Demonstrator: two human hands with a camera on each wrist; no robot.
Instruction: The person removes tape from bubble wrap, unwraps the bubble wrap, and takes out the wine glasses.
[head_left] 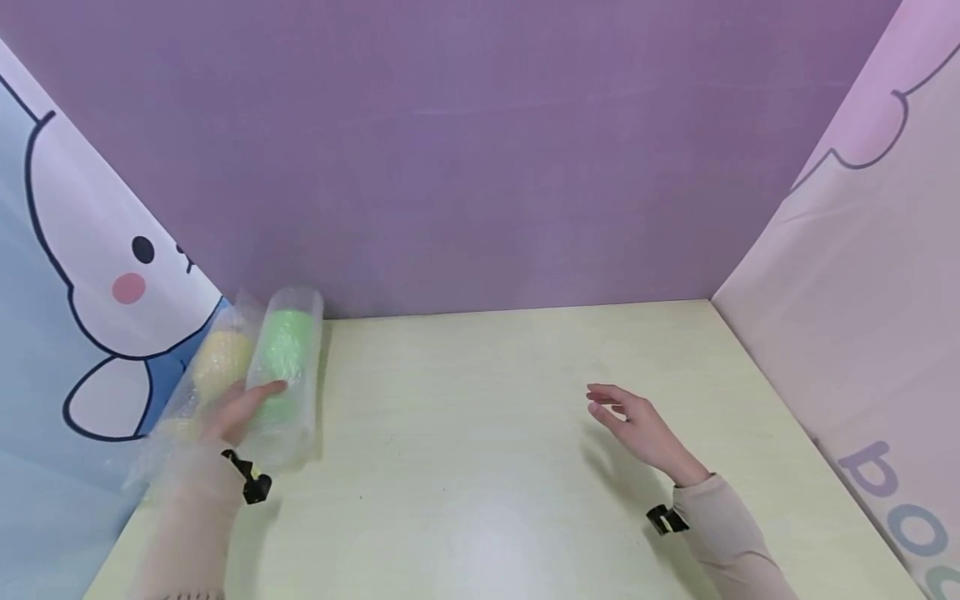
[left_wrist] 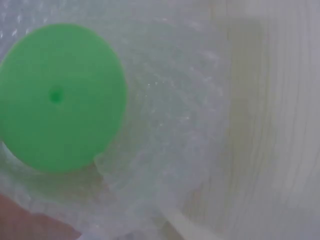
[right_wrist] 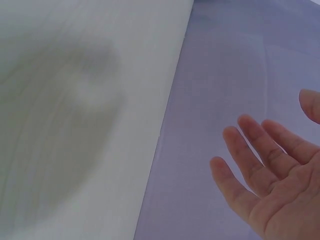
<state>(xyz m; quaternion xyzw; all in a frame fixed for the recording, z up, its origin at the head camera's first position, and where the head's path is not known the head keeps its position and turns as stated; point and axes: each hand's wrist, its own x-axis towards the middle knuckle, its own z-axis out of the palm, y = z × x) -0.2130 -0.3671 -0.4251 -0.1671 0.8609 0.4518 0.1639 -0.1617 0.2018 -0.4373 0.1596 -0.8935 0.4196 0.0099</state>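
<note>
At the left of the table, a green cylinder (head_left: 288, 346) is wrapped in clear bubble wrap. Its flat round green end (left_wrist: 62, 97), with a small dimple in the middle, shows in the left wrist view. My left hand (head_left: 234, 412) holds the wrapped cylinder from its left side, thumb across the wrap; the other fingers are mostly hidden. Close beside it on the left is a yellow object (head_left: 222, 362), also in bubble wrap, its shape blurred. Over the right part of the table, my right hand (head_left: 637, 425) hovers with nothing in it, fingers loosely bent and apart.
The pale wooden table (head_left: 480, 400) meets a purple back wall (head_left: 480, 158). A printed cartoon panel (head_left: 97, 275) stands along the left, right beside the wrapped things. Another pale panel (head_left: 870, 317) with lettering borders the right side.
</note>
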